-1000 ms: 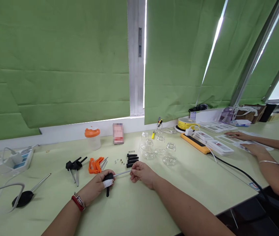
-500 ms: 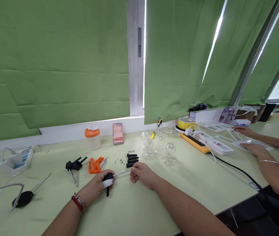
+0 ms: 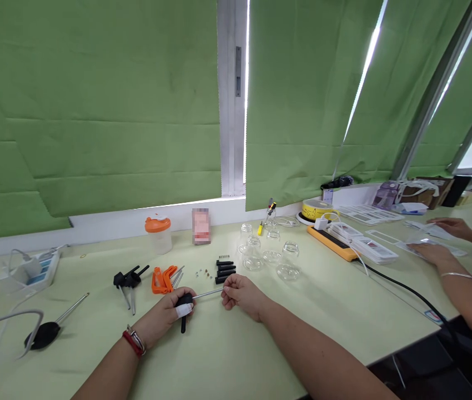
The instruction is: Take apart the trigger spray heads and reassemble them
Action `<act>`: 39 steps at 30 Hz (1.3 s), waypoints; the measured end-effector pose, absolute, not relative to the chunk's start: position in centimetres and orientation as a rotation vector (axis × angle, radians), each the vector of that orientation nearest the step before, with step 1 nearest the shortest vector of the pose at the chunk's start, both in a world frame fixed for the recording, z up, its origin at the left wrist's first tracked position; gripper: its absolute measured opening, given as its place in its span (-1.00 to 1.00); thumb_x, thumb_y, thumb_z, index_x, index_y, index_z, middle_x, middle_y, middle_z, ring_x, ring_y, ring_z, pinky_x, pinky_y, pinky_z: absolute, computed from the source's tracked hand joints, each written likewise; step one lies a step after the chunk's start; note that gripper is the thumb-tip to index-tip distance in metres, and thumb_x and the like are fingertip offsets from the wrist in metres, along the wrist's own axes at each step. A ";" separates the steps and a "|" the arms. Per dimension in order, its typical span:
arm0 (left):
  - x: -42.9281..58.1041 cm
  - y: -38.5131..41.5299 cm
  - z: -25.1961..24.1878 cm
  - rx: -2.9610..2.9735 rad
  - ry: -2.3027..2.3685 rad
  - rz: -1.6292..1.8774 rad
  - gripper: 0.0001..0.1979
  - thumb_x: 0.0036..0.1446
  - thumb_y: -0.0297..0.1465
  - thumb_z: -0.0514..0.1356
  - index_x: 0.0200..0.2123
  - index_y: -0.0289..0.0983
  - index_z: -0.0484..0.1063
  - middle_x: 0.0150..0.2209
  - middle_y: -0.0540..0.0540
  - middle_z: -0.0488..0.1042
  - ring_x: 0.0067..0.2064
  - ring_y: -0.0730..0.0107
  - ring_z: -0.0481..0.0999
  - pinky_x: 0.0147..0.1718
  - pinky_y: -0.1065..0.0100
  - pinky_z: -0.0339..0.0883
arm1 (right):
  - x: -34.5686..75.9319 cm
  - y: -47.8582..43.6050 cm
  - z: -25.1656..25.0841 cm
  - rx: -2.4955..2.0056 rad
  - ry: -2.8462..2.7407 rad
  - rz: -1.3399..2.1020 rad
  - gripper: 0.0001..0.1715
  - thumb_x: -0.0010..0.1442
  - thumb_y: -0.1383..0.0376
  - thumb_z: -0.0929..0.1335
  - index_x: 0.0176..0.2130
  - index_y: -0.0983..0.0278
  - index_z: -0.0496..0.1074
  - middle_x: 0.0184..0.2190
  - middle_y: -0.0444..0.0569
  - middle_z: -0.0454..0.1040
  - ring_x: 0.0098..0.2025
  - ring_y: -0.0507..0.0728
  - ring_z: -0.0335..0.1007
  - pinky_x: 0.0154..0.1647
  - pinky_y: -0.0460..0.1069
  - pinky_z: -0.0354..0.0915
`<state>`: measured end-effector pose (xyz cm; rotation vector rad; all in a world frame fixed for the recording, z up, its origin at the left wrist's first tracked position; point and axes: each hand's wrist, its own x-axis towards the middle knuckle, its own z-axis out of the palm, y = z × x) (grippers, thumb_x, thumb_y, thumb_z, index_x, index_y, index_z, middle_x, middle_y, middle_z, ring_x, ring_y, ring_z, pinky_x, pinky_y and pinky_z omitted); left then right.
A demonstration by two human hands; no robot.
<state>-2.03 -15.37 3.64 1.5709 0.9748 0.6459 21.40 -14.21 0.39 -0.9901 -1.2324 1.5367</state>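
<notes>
The left hand (image 3: 167, 314) has its grip closed around a black part (image 3: 184, 300), whose handle-like end points toward the near side. A thin metal rod (image 3: 207, 293) runs rightward from that part, low over the near middle of the surface (image 3: 219, 361). The right hand (image 3: 242, 297) pinches the rod's right end between thumb and fingers, a narrow grip; the tip itself is hidden.

Just beyond the right hand lie black cylinders (image 3: 225, 272) in a row, with a spring (image 3: 224, 256) on their far side and tiny pieces (image 3: 206, 273) to their left. Orange parts (image 3: 161, 280) lie beyond the left hand, and two black pieces with metal tubes (image 3: 132, 278) farther left. Clear glass jars (image 3: 290, 262) stand to the right. At far right, another person's hands (image 3: 431, 254) are over flat sheets (image 3: 448, 248).
</notes>
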 end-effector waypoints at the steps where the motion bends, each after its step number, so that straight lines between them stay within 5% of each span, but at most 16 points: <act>1: -2.0 -15.4 3.7 1.570 0.973 0.646 -0.74 0.01 -0.27 0.18 -0.21 -0.23 0.32 -0.41 0.03 0.35 -0.36 0.42 0.30 -0.32 0.39 0.22 | 21.4 -14.2 0.4 -0.995 -1.235 1.534 -0.57 -0.10 0.06 0.44 -0.43 0.30 0.24 -0.54 -0.13 0.40 -0.55 0.01 0.35 -0.48 -0.02 0.28; 12: -2.1 -15.4 3.8 1.582 0.957 0.644 -0.74 0.02 -0.27 0.17 -0.20 -0.23 0.32 -0.39 0.02 0.34 -0.34 0.40 0.31 -0.31 0.38 0.25 | 21.3 -13.9 0.2 -1.057 -1.242 1.528 -0.67 0.05 0.11 0.35 -0.45 0.32 0.25 -0.56 -0.09 0.40 -0.57 0.01 0.35 -0.48 -0.02 0.28; 22: -2.1 -15.5 3.8 1.601 0.994 0.639 -0.69 0.00 -0.23 0.19 -0.20 -0.23 0.33 -0.38 0.01 0.35 -0.34 0.39 0.32 -0.30 0.36 0.25 | 21.4 -14.1 0.3 -1.007 -1.242 1.529 -0.57 -0.12 0.09 0.45 -0.41 0.30 0.25 -0.55 -0.15 0.39 -0.55 0.01 0.35 -0.50 -0.04 0.27; 39: -2.0 -15.5 3.9 1.593 0.981 0.638 -0.70 0.00 -0.23 0.18 -0.20 -0.23 0.32 -0.39 0.01 0.35 -0.36 0.40 0.31 -0.32 0.36 0.24 | 21.3 -14.0 0.2 -1.077 -1.268 1.530 -0.66 0.09 0.10 0.33 -0.47 0.33 0.28 -0.60 -0.10 0.39 -0.58 0.00 0.32 -0.47 -0.02 0.28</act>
